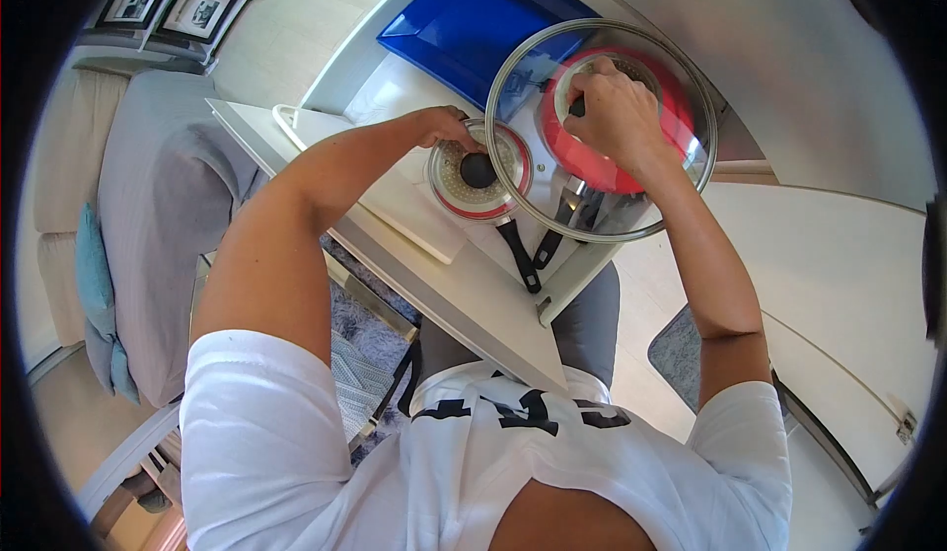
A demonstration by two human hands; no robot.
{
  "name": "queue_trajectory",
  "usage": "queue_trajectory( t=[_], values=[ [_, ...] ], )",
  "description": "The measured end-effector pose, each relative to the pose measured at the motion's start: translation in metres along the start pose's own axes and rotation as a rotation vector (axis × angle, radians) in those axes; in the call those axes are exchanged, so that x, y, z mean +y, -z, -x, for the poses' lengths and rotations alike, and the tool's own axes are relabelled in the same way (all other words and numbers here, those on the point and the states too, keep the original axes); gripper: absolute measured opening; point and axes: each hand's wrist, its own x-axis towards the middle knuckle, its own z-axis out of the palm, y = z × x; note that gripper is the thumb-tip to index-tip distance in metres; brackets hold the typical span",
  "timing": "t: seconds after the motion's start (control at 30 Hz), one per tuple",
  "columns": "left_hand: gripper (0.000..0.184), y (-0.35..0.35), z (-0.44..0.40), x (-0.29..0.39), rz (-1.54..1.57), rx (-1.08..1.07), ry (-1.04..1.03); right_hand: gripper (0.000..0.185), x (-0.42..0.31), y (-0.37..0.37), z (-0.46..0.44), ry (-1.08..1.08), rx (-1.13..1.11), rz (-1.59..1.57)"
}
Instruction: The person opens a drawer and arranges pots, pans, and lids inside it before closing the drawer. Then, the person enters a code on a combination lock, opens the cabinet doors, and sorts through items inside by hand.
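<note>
From my remote seat I look down into an open white drawer (582, 283), its front panel slanting from upper left to the near corner by the person's lap. The right hand (619, 117) is closed around the knob of a large, round, clear glass lid with a metal rim (528, 171), over the half of the drawer farther from the front panel. I can't tell whether that lid bears on the shiny red round pan (597, 161) visible through it or hangs above it.

The left hand (446, 129) is at the upper rim of a small round pan with a metal-rimmed glass lid (449, 181) and a round black knob (477, 170). Its fingertips are partly hidden, so I can't say whether they grip or merely touch.

The relation I'd weigh most is the overlap: from my view, the big lid's left edge crosses the small pan's right side. The big lid is round, with no long axis, and the right hand is nearer to it. The small pan's long black handle (518, 257) runs away from the left hand, toward the drawer's near corner. A glossy blue rectangular tray (464, 28) lies toward the drawer's far end.
</note>
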Motion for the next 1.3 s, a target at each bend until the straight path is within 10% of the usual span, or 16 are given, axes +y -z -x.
queue_trajectory(
  t=[0.2, 0.33, 0.47, 0.6, 0.8, 0.97, 1.3],
  values=[
    [0.060, -0.018, 0.020, 0.008, -0.125, 0.142, -0.007, 0.019, -0.010, 0.002, -0.014, -0.030, -0.016, -0.020],
    [0.070, -0.009, 0.050, 0.025, -0.089, -0.154, -0.093, 0.020, -0.024, -0.012, -0.038, -0.003, 0.052, -0.036],
    [0.059, 0.047, 0.040, -0.003, -0.201, -0.041, 0.105, 0.021, -0.037, -0.024, -0.077, 0.065, 0.091, -0.087],
    [0.039, 0.100, 0.073, 0.010, 0.346, 0.484, 0.437, 0.022, -0.059, -0.048, -0.121, 0.084, 0.039, -0.101],
    [0.045, 0.131, 0.077, -0.017, 0.592, 0.050, 0.003, 0.032, -0.073, -0.097, -0.173, 0.038, -0.093, -0.149],
    [0.024, 0.114, 0.071, 0.018, 0.664, 0.463, 0.106, 0.028, -0.050, -0.104, -0.192, -0.020, -0.112, -0.178],
    [0.027, 0.109, 0.007, 0.015, 0.681, 0.496, -0.131, 0.025, -0.013, -0.119, -0.222, -0.106, -0.107, -0.148]
  ],
)
